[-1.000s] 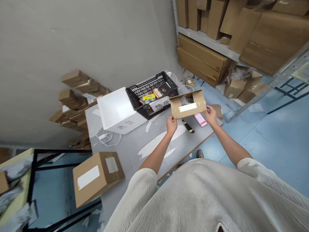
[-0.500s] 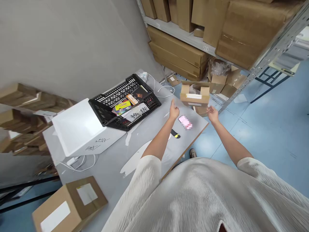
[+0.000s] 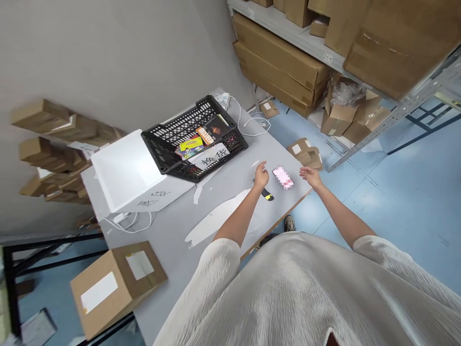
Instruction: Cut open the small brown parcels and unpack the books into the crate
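A: State of your grip?
B: Released. Your left hand [image 3: 261, 176] is bare, fingers loosely curled; your right hand [image 3: 310, 176] likewise holds nothing.
A: Phone position?
B: The phone [image 3: 283, 177] lies on the grey table [image 3: 165, 235] between your hands. The utility knife [image 3: 267, 194] lies just beside your left, partly hidden by it.
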The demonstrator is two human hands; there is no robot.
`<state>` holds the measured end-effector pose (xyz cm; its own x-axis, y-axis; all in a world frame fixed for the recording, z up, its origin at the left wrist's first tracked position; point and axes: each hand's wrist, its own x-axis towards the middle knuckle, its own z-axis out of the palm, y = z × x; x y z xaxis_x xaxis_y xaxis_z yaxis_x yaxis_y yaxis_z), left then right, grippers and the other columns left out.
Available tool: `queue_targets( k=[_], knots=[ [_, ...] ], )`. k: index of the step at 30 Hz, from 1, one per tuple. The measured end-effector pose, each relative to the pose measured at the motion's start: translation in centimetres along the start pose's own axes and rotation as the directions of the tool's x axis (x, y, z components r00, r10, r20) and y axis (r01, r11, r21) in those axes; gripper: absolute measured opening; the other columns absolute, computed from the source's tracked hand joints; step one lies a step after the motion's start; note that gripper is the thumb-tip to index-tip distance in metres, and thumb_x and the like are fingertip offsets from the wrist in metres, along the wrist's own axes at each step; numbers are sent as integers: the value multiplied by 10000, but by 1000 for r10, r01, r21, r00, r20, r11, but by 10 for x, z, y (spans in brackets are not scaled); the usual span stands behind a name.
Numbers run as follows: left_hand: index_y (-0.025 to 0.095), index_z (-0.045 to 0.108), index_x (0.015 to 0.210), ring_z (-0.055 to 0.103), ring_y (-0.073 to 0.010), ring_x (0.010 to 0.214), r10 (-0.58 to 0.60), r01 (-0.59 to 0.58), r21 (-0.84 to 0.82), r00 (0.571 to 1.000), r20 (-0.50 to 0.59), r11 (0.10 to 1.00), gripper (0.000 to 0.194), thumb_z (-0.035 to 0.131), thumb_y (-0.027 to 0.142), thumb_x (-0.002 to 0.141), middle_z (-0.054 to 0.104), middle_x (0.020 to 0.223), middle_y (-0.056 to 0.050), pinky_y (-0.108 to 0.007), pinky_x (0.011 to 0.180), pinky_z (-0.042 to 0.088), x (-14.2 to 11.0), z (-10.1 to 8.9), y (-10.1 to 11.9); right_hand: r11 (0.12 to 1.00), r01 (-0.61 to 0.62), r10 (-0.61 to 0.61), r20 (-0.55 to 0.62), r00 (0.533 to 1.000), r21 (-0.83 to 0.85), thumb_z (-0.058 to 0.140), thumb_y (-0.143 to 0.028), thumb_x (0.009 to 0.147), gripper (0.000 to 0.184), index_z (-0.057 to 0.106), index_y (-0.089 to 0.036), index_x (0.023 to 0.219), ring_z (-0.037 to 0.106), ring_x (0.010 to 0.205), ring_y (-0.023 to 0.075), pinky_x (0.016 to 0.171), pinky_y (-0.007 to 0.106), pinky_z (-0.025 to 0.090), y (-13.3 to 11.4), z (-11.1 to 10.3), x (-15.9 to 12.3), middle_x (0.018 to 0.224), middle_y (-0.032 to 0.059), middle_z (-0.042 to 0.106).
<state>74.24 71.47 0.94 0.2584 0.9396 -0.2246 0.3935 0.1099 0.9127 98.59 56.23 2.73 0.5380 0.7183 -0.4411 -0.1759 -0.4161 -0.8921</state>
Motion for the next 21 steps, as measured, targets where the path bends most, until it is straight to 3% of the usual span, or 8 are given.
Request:
queue_targets(
  k=[6,12,18,21],
  knots=[
    [264,716,1361,674,-277,1380,-25,24,-21,998,-53,1000,403,589,192,984,652,1522,-115,-448,1153,571,-19,-18,-13,999,-26,29,96,995,-38,767,-308,763,232,766,-223,979,781,920,231,902,421,608,3,30,-6,1042,79,834],
    [234,737,1282,725,-251,1235,-39,39,-2,993,-113,999,369,552,161,971,697,1417,-126,-446,1150,558,-43,-45,-25,998,-5,18,210,978,-65,777,-296,755,205,769,-213,942,754,817,206,857,407,627,4,62,-14,977,68,821],
    [234,747,1265,726,-255,1200,-94,86,-46,977,-192,995,362,561,170,962,743,1283,-113,-459,1114,577,-76,-88,-41,990,24,21,310,951,-141,769,-296,782,185,766,-219,950,768,866,214,878,411,626,1,107,-28,963,59,822],
    [245,753,1251,714,-254,1235,-103,88,-70,961,-256,994,349,566,168,967,734,1334,-113,-465,1136,565,-96,-116,-51,982,68,5,382,924,-177,767,-311,793,182,760,-229,955,769,874,210,877,402,626,-1,138,-40,965,54,826]
  ],
)
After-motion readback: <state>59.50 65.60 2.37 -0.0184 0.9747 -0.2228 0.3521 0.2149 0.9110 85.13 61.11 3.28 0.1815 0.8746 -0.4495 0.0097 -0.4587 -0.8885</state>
